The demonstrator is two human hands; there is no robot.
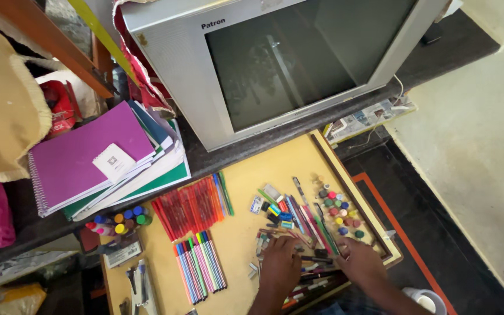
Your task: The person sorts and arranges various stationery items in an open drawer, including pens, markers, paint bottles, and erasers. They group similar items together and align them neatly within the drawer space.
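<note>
Your left hand and right hand lie palm-down, fingers loosely spread and gripping nothing, on the loose jumble of pens at the yellow desk's near edge, beside already sorted rows.

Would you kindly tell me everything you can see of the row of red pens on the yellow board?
The red pens lie flat, side by side in a tidy, slightly slanted row on the yellow board, just below the stack of notebooks. They look like slim plastic pens with translucent red barrels. A blue and a green pen lie at the right end of the row. Neither hand touches them; the left hand rests further right among loose pens.
</note>
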